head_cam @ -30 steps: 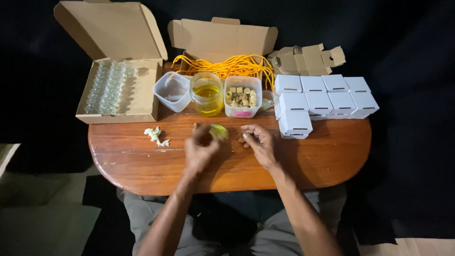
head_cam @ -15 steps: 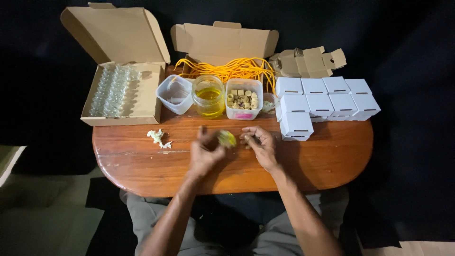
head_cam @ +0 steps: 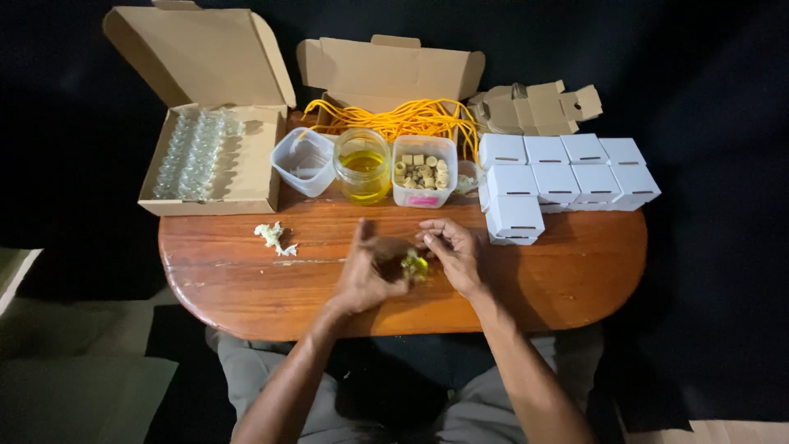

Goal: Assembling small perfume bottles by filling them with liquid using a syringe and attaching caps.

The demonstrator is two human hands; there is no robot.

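Spanning the view from left to right, the oval wooden table (head_cam: 246, 288) carries everything here. On its rear left corner, overhanging the edge, sits the biggest container, an open cardboard box (head_cam: 246, 177) holding rows of small clear glass vials (head_cam: 191, 154). A second open cardboard box (head_cam: 386, 70) stands at the rear middle with a tangle of yellow cords (head_cam: 403, 119) spilling from it. Toward the rear right edge a block of small white cartons (head_cam: 567, 177) stands closed and packed side by side, one of them set forward of the rest; flattened brown card (head_cam: 534, 107) lies behind them. Between the boxes and the table's middle stand three smaller vessels in a row: a clear plastic tub (head_cam: 306, 162), which looks nearly empty, a glass jar (head_cam: 362, 166) holding yellow liquid, and a clear square tub (head_cam: 423, 168) filled with small tan corks. A crumpled white scrap (head_cam: 274, 238) lies alone left of centre.

Near the front edge at the middle, the left hand (head_cam: 370, 271) closes its fingers on a tiny yellow-green object (head_cam: 413, 265), possibly a filled vial, though it is too small to tell. The right hand (head_cam: 452, 251) hovers just beside it, fingers curled and slightly apart, fingertips at the object.
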